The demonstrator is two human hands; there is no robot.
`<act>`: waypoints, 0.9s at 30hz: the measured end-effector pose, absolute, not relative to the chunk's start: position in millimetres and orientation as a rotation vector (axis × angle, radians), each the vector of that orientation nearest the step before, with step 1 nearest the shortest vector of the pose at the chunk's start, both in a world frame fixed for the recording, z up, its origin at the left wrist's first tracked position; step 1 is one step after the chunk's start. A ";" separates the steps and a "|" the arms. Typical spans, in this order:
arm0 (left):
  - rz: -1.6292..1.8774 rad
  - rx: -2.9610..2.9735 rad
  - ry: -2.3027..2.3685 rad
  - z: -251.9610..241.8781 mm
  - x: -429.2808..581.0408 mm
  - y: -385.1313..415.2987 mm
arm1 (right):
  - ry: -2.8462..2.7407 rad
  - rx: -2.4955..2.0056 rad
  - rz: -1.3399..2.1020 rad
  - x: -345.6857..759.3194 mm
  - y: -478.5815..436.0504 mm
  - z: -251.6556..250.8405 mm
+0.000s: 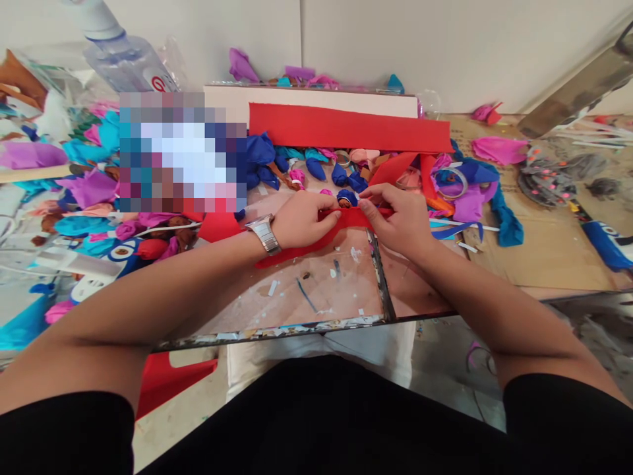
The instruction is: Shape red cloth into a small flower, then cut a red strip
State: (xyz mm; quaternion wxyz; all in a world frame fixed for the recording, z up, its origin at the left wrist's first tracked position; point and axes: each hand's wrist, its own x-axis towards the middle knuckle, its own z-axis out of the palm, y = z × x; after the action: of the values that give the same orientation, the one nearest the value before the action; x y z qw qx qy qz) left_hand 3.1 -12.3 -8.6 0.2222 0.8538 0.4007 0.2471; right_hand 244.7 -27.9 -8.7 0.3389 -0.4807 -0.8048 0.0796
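A red crepe-paper strip [355,218] stretches between my two hands, low over the worktable [321,284]. My left hand [302,220], with a metal-banded watch [266,234] on its wrist, pinches the strip's upper edge between thumb and fingers. Close to it on the right, my right hand [399,219] grips the same edge with thumb and forefinger. The strip's lower left part hangs beneath my left wrist. Just beyond the hands lie a blue rolled paper piece [347,197] and several small blue and pink bundles. Behind them is a wide flat red sheet [346,126].
Coloured paper petals [89,188] are heaped at the left, beside a pump bottle [131,59]. A tape ring [452,183] lies among scraps on the right, near flat cardboard [534,244]. The table's front edge [297,328] is chipped. A blurred patch hides part of the table.
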 end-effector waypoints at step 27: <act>0.549 2.357 0.960 -18.5 4.7 -10.8 | -2.486 -1.078 0.135 240.9 -28.6 -12.1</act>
State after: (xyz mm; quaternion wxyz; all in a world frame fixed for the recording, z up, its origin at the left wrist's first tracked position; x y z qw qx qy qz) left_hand 4.7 -10.8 -18.5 0.2659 0.8727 0.3553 0.2034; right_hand 240.9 -28.6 -12.1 0.2125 -0.3883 -0.8954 0.0486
